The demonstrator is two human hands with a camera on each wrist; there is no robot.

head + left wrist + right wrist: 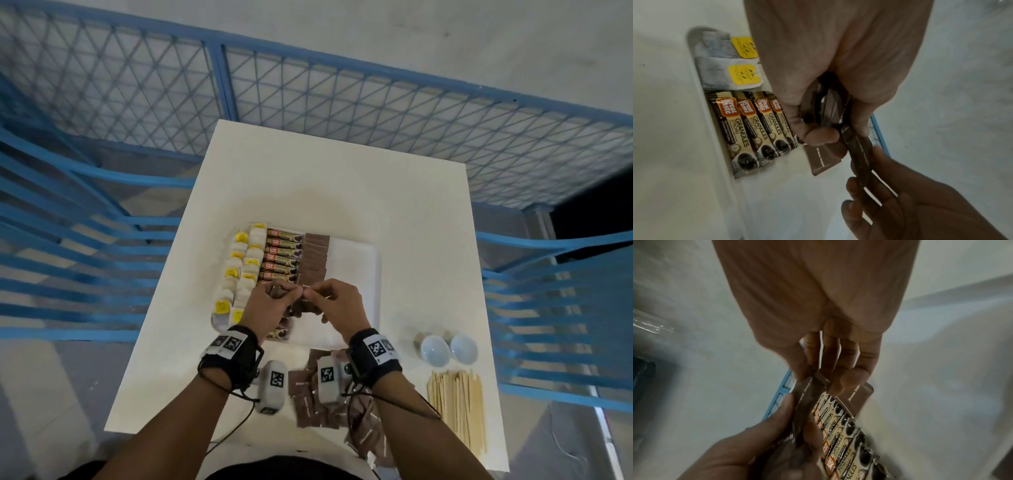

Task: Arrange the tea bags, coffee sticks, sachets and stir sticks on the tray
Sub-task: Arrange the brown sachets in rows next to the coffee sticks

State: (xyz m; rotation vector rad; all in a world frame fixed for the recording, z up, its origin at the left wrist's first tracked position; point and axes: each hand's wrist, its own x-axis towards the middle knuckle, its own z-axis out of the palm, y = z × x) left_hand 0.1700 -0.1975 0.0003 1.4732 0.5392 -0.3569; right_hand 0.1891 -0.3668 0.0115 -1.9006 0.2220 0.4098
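Holding a small stack of flat brown paper sugar sachets [830,104] curled in the left hand [265,303], the person pinches one off with the right hand [337,301] above the white rectangular tray [356,255], likely laying it next onto the brown sachet row [313,255] beside the coffee sticks [282,253].

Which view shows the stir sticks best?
Head view, and it is the only one. The stir sticks lie in a loose bundle on the white table, off the tray, near the right forearm. Neither wrist view shows them at all; both are filled by the hands, sachets and coffee sticks.
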